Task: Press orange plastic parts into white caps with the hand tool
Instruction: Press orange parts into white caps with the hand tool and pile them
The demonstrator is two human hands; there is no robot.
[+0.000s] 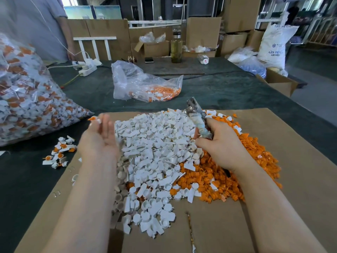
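The cardboard sheet (273,207) is carrying the whole job: a heap of white caps (156,152) is lying at its centre, and a heap of orange plastic parts (255,161) is banked against it from three to five o'clock. At nine o'clock a big clear bag of finished pieces (27,99) is bulging on the dark table (228,88), and at twelve o'clock a smaller, slumped bag (144,86) is holding more orange parts.

The right hand (220,148) is curling round the handle of the hand tool (197,119), whose metal head is pointing up toward twelve o'clock, clear of the heap. The left hand (99,139) is lying spread, palm up, at the heap's nine o'clock edge; a joined orange-and-white piece (94,119) is sitting at its fingertips. By my reading one pressing is finished and the piece is being let go toward the small loose cluster of assembled pieces (59,152) at eight o'clock. The next move is calling for a fresh cap and an orange part, seated together under the tool's head.

The left fingertips are blurring, so whether they are touching that piece I cannot tell. The tool's lower end is hiding beneath the right palm, and its working face is too blurred to make out.
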